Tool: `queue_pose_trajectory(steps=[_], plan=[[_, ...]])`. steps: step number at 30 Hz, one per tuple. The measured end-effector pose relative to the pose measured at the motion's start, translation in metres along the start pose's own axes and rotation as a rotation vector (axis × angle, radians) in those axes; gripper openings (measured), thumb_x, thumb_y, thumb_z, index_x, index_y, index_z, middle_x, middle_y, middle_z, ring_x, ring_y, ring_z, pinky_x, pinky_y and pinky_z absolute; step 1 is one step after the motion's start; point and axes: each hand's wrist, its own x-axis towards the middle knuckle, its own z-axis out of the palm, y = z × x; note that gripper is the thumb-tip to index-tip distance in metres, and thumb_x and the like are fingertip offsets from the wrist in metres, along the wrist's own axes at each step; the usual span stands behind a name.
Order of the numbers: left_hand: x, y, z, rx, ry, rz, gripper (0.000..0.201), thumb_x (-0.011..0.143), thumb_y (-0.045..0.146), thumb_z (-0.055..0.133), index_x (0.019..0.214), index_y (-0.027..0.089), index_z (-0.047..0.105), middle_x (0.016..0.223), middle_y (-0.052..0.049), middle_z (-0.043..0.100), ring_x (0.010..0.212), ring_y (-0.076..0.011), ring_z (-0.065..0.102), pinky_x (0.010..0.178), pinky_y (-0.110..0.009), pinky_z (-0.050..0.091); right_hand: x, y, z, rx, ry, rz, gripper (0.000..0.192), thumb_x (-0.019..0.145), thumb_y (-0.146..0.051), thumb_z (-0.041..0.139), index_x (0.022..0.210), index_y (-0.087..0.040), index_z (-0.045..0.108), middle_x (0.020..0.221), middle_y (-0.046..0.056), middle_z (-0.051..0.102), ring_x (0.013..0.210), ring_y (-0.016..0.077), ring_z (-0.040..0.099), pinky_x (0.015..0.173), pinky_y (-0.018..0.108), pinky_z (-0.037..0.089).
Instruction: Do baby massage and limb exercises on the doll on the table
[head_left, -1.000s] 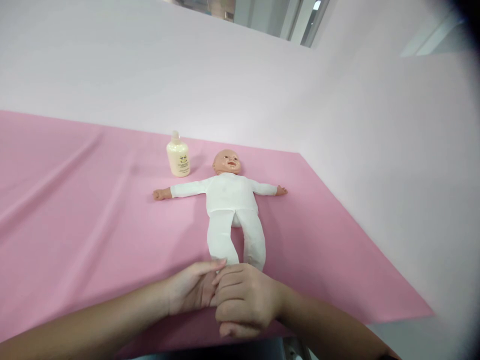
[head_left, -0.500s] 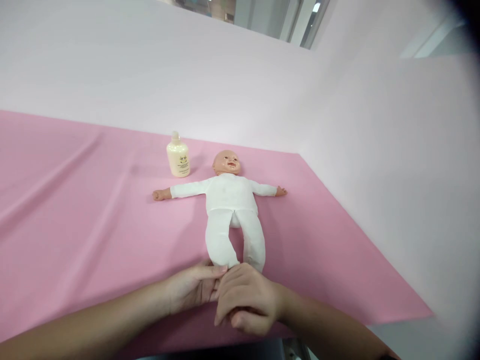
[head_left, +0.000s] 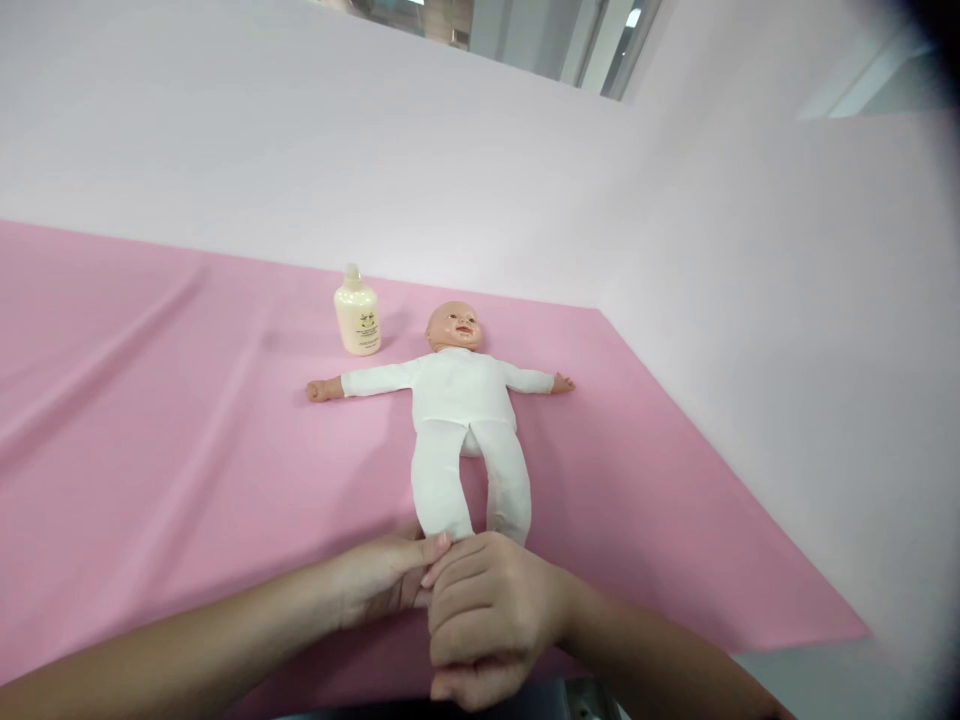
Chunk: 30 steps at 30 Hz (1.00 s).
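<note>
A baby doll (head_left: 465, 390) in a white suit lies on its back on the pink cover, head at the far end and arms spread wide. My left hand (head_left: 386, 575) is closed around the lower part of the doll's leg on the left, thumb on top and fingers beneath. Right up against it, my right hand (head_left: 491, 615) is curled with bent fingers over the end of that leg. Both of the doll's feet are hidden by my hands, so what lies inside my right fingers does not show.
A bottle (head_left: 358, 318) of pale yellow liquid stands upright, left of the doll's head. The pink cover (head_left: 187, 430) has a few folds on the left. White walls (head_left: 300, 150) rise behind and to the right, with a window (head_left: 525, 35) above.
My right hand has shifted slightly down, its fingers curling more tightly and its knuckles turning. My left hand keeps its hold, and the doll and bottle stay put.
</note>
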Motion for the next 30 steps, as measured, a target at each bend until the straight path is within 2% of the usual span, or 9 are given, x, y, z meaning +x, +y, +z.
queue_pose_trajectory(steps=[4,8,11,14,17,20,24,27,30], plan=[[-0.003,0.005,0.007,0.017,-0.008,-0.025,0.043,0.072,0.045,0.073,0.096,0.01,0.067,0.087,-0.008,0.069,0.09,-0.0214,0.064,0.085,-0.032,0.045,0.003,-0.005,-0.005,0.215,0.049,0.154,0.021,0.088,-0.031,0.047,0.076,-0.018,0.059,0.058,-0.002,0.06,0.059,0.007,0.057,0.073,0.021,0.048],[-0.004,0.008,0.009,0.05,0.002,-0.041,0.044,0.075,0.047,0.069,0.098,0.01,0.068,0.089,-0.009,0.07,0.085,-0.0209,0.065,0.084,-0.032,0.045,0.005,-0.008,-0.011,0.391,0.039,0.259,0.029,0.09,-0.037,0.048,0.075,-0.016,0.06,0.058,-0.001,0.061,0.056,0.0059,0.055,0.076,0.021,0.048],[-0.003,0.007,0.006,0.072,0.016,-0.065,0.042,0.075,0.047,0.068,0.097,0.011,0.068,0.091,-0.009,0.07,0.088,-0.0202,0.064,0.086,-0.031,0.044,0.003,-0.009,-0.011,0.51,-0.025,0.285,0.03,0.087,-0.042,0.054,0.076,-0.015,0.062,0.055,-0.002,0.061,0.051,0.0042,0.053,0.074,0.02,0.047],[0.0,0.005,0.002,0.081,-0.007,-0.071,0.042,0.077,0.047,0.066,0.098,0.01,0.067,0.092,-0.009,0.07,0.092,-0.0221,0.063,0.088,-0.034,0.043,0.0,-0.008,-0.007,0.571,-0.122,0.313,0.033,0.085,-0.046,0.058,0.082,-0.014,0.063,0.05,-0.005,0.055,0.047,0.0033,0.05,0.062,0.016,0.045],[0.002,0.004,0.0,0.087,-0.019,-0.075,0.043,0.077,0.047,0.067,0.098,0.011,0.067,0.094,-0.01,0.07,0.093,-0.0231,0.063,0.089,-0.035,0.042,-0.002,-0.007,-0.004,0.612,-0.117,0.306,0.038,0.083,-0.05,0.059,0.085,-0.013,0.065,0.045,-0.008,0.047,0.044,0.0028,0.047,0.052,0.015,0.039],[0.003,0.003,-0.001,0.086,-0.006,-0.066,0.043,0.075,0.047,0.069,0.1,0.011,0.066,0.096,-0.009,0.069,0.093,-0.0217,0.063,0.089,-0.033,0.043,-0.002,-0.008,-0.007,0.62,-0.115,0.277,0.037,0.081,-0.049,0.062,0.086,-0.013,0.067,0.045,-0.008,0.045,0.044,0.0019,0.045,0.053,0.013,0.039],[0.003,0.002,-0.001,0.097,-0.007,-0.041,0.04,0.078,0.044,0.067,0.1,0.01,0.065,0.091,-0.01,0.07,0.086,-0.0204,0.065,0.08,-0.031,0.046,0.002,-0.012,-0.021,0.657,-0.177,0.254,0.031,0.084,-0.042,0.061,0.093,-0.013,0.068,0.06,-0.003,0.06,0.053,0.0017,0.053,0.062,0.01,0.043],[0.002,0.001,-0.001,0.112,-0.007,-0.03,0.038,0.081,0.042,0.063,0.102,0.01,0.065,0.09,-0.012,0.07,0.086,-0.0213,0.066,0.078,-0.031,0.048,0.006,-0.013,-0.037,0.808,-0.255,0.238,0.036,0.083,-0.042,0.061,0.1,-0.01,0.065,0.083,0.005,0.07,0.076,0.0059,0.065,0.079,0.011,0.047],[0.001,0.002,0.0,0.144,-0.041,-0.025,0.041,0.08,0.042,0.065,0.105,0.01,0.064,0.094,-0.013,0.07,0.09,-0.0236,0.066,0.08,-0.034,0.049,0.011,-0.01,-0.05,0.923,-0.32,0.236,0.044,0.078,-0.048,0.065,0.099,-0.01,0.064,0.1,0.01,0.071,0.095,0.0112,0.066,0.087,0.014,0.047]])
